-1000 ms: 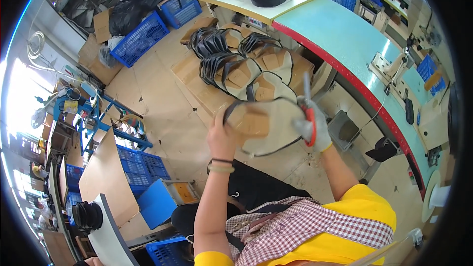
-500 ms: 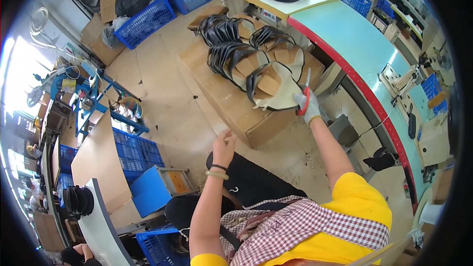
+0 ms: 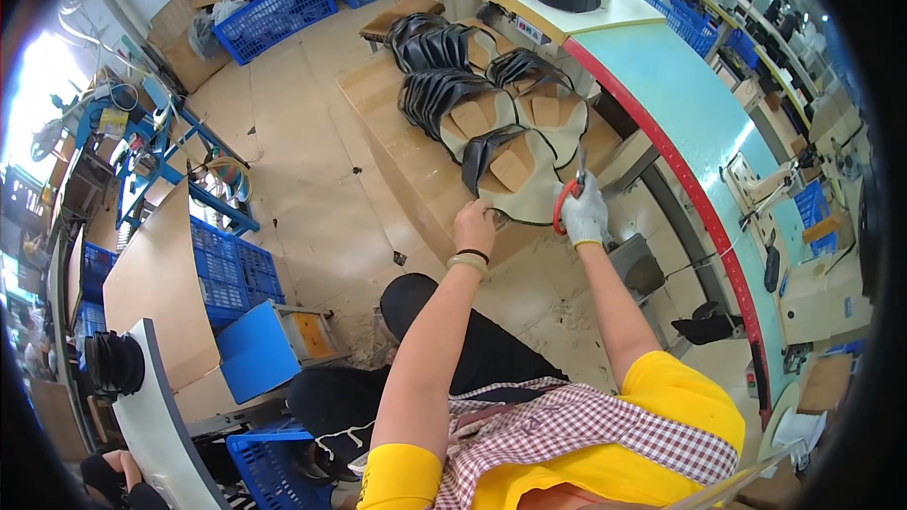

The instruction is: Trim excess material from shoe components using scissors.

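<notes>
My gloved right hand (image 3: 586, 215) is closed around red-handled scissors (image 3: 566, 207), their blades pointing away from me. It is beside the right end of the nearest shoe upper (image 3: 535, 191), a cream piece with black edging and a black strap. At the left end of that upper my bare left hand (image 3: 474, 228) pinches its near edge. Beyond it, rows of similar black and cream uppers (image 3: 436, 102) lie overlapped on a low brown box-like stand (image 3: 383, 127). The glove hides part of the scissors' handles.
A turquoise bench (image 3: 661, 76) with a red edge curves along the right, carrying a sewing machine (image 3: 756, 179). Blue crates (image 3: 274, 14) stand at the back left; others (image 3: 231, 274) sit by a cardboard sheet (image 3: 161, 274). Another person's arm (image 3: 123, 467) shows at lower left.
My left hand has moved forward and right and taken hold of the upper's near edge. My right hand has shifted slightly, with the scissors turned. The view has tilted a little.
</notes>
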### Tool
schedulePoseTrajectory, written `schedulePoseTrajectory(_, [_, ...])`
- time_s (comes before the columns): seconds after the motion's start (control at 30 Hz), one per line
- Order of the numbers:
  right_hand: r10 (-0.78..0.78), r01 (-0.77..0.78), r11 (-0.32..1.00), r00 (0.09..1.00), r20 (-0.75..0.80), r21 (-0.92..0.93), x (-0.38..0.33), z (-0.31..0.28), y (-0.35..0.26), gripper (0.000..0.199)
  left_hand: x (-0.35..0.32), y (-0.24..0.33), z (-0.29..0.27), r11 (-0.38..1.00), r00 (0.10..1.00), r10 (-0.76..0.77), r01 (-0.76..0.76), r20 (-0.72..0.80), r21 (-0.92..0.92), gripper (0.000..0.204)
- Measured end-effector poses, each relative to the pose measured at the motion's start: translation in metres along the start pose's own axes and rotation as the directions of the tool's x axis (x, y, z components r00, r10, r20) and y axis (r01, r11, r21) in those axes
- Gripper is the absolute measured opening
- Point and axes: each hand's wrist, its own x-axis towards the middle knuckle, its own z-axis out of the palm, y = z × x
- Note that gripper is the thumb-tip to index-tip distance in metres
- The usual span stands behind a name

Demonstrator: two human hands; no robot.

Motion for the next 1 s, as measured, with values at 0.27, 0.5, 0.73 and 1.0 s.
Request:
schedulePoseTrajectory(0.27, [-0.283,0.257,0.955,0.941,0.188,0.149,-0.012,0.011,-0.05,0.044,0.009,-0.02,-0.01,0.145,0.802,-0.39,0.539,0.452,-0.83,0.02])
schedulePoseTrajectory(0.5, [-0.487,0.457,0.869,0.859,0.157,0.19,-0.015,0.061,-0.05,0.033,-0.022,-0.106,-0.107,0.131,0.765,-0.628,0.28,0.138,-0.951,0.011])
schedulePoseTrajectory(0.73, [-0.481,0.468,0.872,0.874,0.072,0.145,-0.002,0.06,-0.038,0.031,-0.101,-0.134,-0.19,0.637,0.659,-0.729,0.553,-0.185,-0.537,0.017])
schedulePoseTrajectory(1.0, [-0.503,0.498,0.864,0.861,0.081,0.074,0.0,0.069,-0.035,0.037,-0.049,-0.029,-0.094,0.946,0.967,-0.243,0.22,-0.075,-0.237,0.027])
